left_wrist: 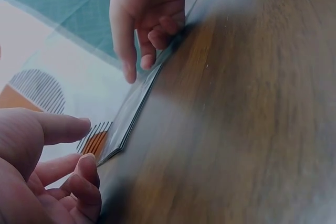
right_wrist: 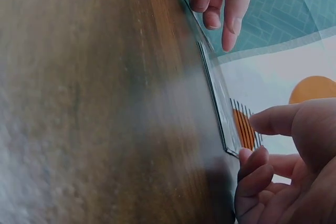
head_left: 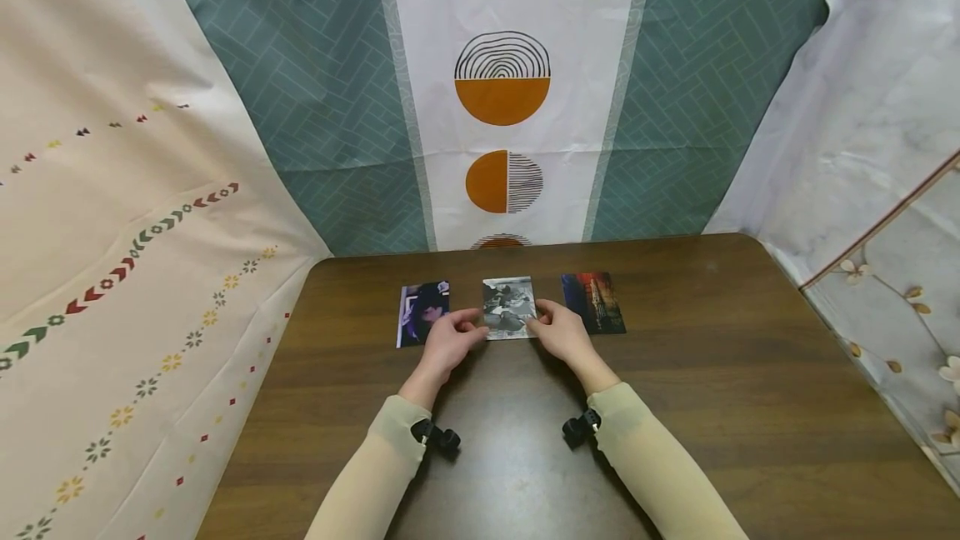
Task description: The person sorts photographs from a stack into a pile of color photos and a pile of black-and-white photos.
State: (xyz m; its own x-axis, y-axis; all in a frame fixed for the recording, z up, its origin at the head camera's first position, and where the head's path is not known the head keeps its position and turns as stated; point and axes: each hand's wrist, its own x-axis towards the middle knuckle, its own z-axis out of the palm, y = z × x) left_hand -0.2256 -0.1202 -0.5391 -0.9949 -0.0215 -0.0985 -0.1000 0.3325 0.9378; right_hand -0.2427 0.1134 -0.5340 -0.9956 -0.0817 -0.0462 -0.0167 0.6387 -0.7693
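Note:
A black-and-white photo print (head_left: pixel 508 305) lies on the brown table between my two hands; in the left wrist view its edge (left_wrist: pixel 137 113) shows more than one thin layer. My left hand (head_left: pixel 450 340) is at its left lower corner, thumb and fingers apart, fingertips right at the edge. At the opposite side my right hand (head_left: pixel 562 333) sits the same way, the thumb (right_wrist: pixel 273 120) spread from the fingers. A purple-toned print (head_left: pixel 422 307) lies left, partly covered by my left hand. To the right is a dark red and blue print (head_left: pixel 596 300), beside my right hand.
The wooden table (head_left: pixel 720 390) reaches back to a green and white patterned cloth (head_left: pixel 517 115). Cream cloth (head_left: pixel 150 215) hangs on the left, pale floral cloth (head_left: pixel 885 215) on the right. A small black camera (head_left: pixel 437 437) is strapped to each wrist.

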